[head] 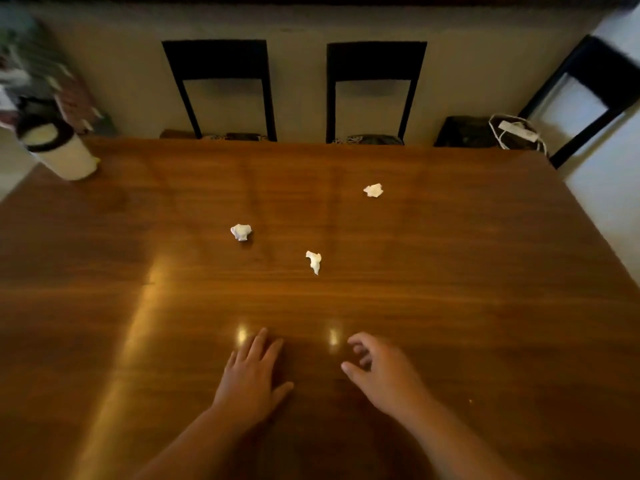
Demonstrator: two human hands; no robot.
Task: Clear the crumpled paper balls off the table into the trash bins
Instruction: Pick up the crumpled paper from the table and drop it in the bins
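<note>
Brown polished wood fills most of your view: the table (pixel 450 271) runs out from under both of your arms. Your left hand (pixel 252 372) lies palm down on it, its fingers (pixel 258 342) straight, close together and holding nothing. Your right hand (pixel 381 372) sits just beside it, its fingers (pixel 360 341) loosely curled with the thumb pointing toward the left hand, and it too holds nothing; whether it touches the wood cannot be told. Three crumpled white paper balls lie on the table beyond your fingertips, all apart from both hands and from each other. The nearest paper ball (pixel 314 261) lies ahead of the gap between your two sets of fingertips. The second paper ball (pixel 241 232) lies farther out, ahead of your left fingers and slightly to their left. The third paper ball (pixel 373 190) is the most distant, well ahead of your right fingers. A white trash bin (pixel 59 150) with a black rim stands far ahead and well to the left of your left fingers, by the table's far left corner; whether it stands on the wood or beside it is unclear. Past the far edge, two black chairs (pixel 221 88) face you, and well off to the right of your right fingers a white power strip (pixel 517 129) with its cable lies on a dark seat.
</note>
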